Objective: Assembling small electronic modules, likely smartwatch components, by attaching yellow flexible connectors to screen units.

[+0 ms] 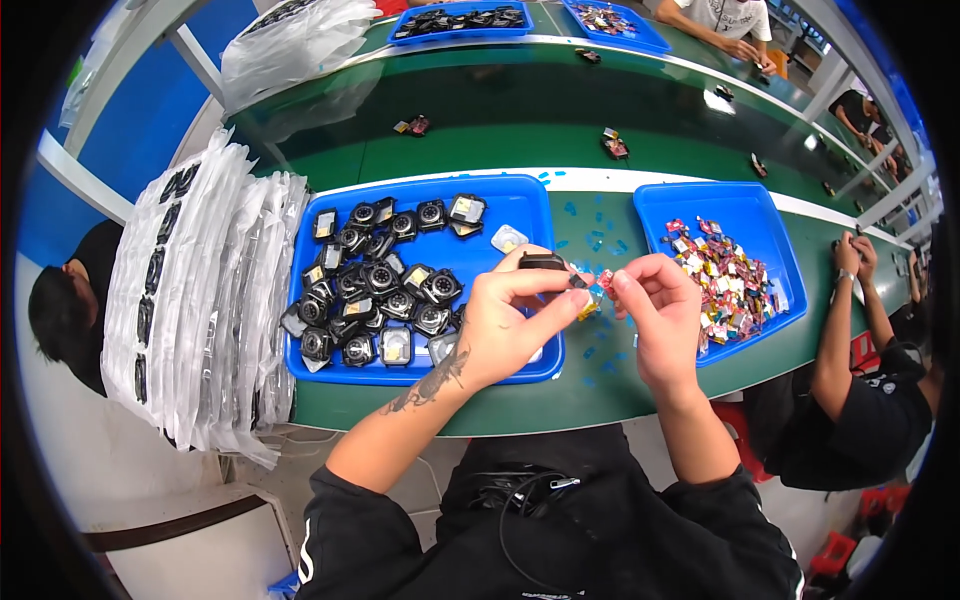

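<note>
In front of me, between two blue trays, my left hand (505, 325) is closed on a black watch case (543, 261), held by fingers and thumb. Close beside it, my right hand (660, 315) pinches a small red circuit piece (606, 281) between thumb and forefinger. A bit of yellow (590, 308) shows just below the fingertips; whether it joins the red piece I cannot tell. To the left, a blue tray (548, 205) holds several black watch cases (378, 277). On the right, another blue tray (655, 203) bears a heap of small red, white and yellow parts (728, 285).
Small blue scraps (597, 240) are scattered over the green table (600, 400). Stacked white plastic-wrapped trays (180, 300) rise at the left. Loose assemblies (615, 147) lie on the green belt (480, 150) beyond. Another person (860, 390) works at the right.
</note>
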Action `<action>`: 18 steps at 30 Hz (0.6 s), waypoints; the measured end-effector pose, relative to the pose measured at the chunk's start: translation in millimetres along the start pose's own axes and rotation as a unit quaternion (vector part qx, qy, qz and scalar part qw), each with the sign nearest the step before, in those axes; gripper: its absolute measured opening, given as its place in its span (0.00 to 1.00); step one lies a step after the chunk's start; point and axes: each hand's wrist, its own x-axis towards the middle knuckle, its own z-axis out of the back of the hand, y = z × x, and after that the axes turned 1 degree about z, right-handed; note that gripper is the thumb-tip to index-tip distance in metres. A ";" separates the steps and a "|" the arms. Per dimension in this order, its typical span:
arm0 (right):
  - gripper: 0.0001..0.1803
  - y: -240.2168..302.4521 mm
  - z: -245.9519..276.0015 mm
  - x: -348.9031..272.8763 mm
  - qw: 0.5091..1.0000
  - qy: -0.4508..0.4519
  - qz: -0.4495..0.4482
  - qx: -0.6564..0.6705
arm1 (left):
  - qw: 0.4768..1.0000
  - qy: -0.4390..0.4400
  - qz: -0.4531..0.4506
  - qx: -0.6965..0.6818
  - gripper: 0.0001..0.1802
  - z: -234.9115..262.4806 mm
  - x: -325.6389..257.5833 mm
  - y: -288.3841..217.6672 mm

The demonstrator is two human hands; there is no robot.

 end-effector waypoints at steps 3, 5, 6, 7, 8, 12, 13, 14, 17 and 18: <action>0.04 -4.8 -3.4 -3.5 0.999 0.003 -0.015 0.028 | 0.998 -0.070 -0.001 -0.004 0.09 -3.7 0.4 4.5; 0.03 -1.3 -9.1 -3.1 0.995 -0.041 -0.045 0.075 | 0.994 -0.097 -0.003 -0.039 0.08 -5.8 1.7 3.9; 0.03 0.0 -10.6 -2.2 0.986 -0.086 -0.072 0.123 | 0.990 -0.122 -0.006 -0.073 0.08 -6.6 2.6 2.8; 0.05 -8.7 -3.9 0.7 0.987 -0.106 -0.047 0.109 | 0.989 -0.128 -0.006 -0.072 0.07 -5.9 3.9 0.8; 0.05 -8.9 1.4 2.0 0.987 -0.103 -0.049 0.109 | 0.989 -0.132 -0.006 -0.071 0.07 -4.7 4.3 -0.1; 0.14 -2.5 20.8 -0.9 0.846 0.028 0.159 -0.508 | 0.983 -0.149 0.015 -0.105 0.07 -5.2 3.8 0.6; 0.12 -0.2 25.3 -1.8 0.855 0.048 0.138 -0.497 | 0.984 -0.146 0.025 -0.099 0.07 -5.2 3.5 -0.1; 0.11 1.4 27.0 -2.4 0.864 0.067 0.118 -0.485 | 0.985 -0.143 0.034 -0.091 0.08 -4.5 3.5 0.1; 0.10 22.8 16.9 1.5 0.890 0.041 0.138 -0.434 | 0.991 -0.124 0.002 -0.049 0.08 -5.6 4.5 11.6; 0.11 27.8 12.0 2.6 0.918 0.028 0.123 -0.376 | 0.991 -0.121 0.002 -0.050 0.08 -5.8 4.5 11.2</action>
